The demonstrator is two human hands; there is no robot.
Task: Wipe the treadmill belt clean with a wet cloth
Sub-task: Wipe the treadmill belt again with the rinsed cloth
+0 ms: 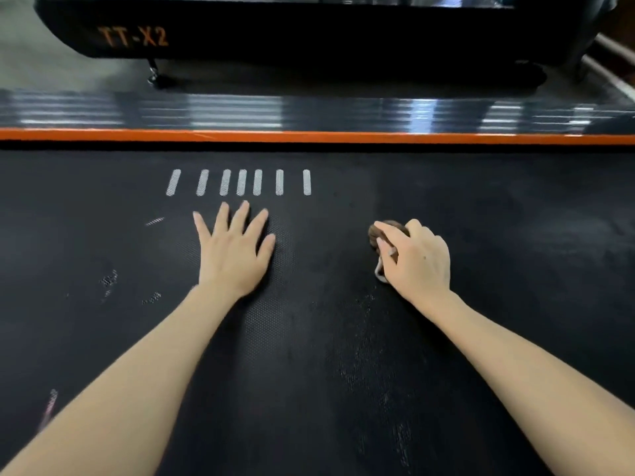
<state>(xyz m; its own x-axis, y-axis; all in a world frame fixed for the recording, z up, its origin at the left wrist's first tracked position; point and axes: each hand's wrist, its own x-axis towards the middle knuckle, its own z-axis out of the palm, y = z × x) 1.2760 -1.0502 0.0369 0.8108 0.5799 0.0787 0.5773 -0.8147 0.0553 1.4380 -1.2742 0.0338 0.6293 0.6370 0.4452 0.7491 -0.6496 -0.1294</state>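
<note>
Cloth (382, 232): brown, bunched, lying on the treadmill belt (309, 338) right of centre. It sits under the right hand (417, 259), grip clamped round it. Probably soft, light and limp; best held wadded from above.
Left hand (233, 252): grip apart, fingers spread flat on the belt just below the white bars (240, 182).
Obscured: most of the cloth, behind the fingers; wetness indiscernible; belt ends cut off.

A grey floor (51, 67) lies at the top left, slightly shiny. On it stands a black machine base (309, 32) marked TT-X2 in orange, with two pale bars (615, 51) at its right end.
</note>
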